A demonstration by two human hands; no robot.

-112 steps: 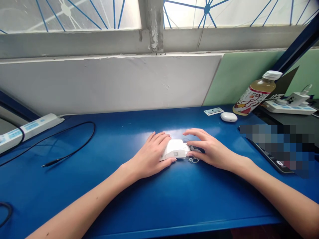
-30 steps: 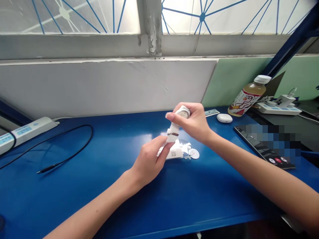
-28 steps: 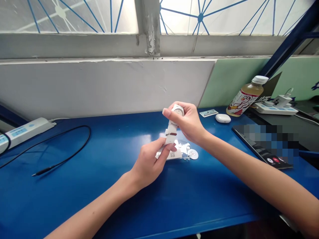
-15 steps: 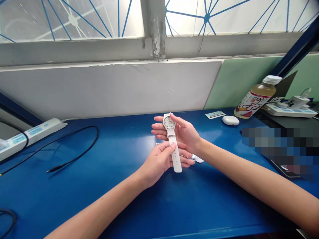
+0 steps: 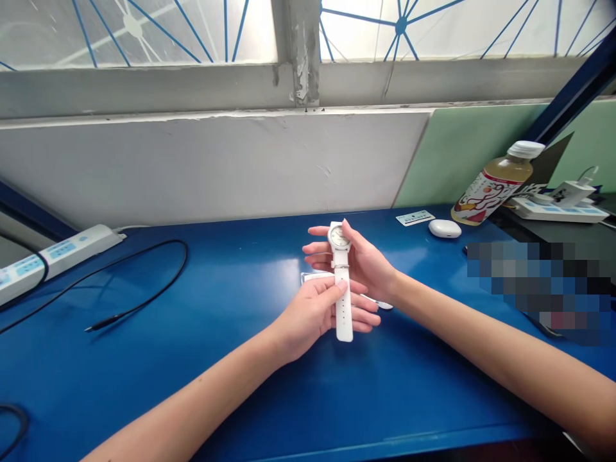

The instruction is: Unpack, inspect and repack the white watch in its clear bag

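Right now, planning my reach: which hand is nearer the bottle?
Right. The right hand, at the watch, is left of and in front of the bottle; the left hand, pinching the strap, is farther off on that side.

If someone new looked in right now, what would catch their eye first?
Probably the white watch, mid-view, its strap under the thumb of the left hand and its dial by the thumb of the right hand. After that, the white-capped bottle at the back right of the blue table, and the black cable looping across the left side.
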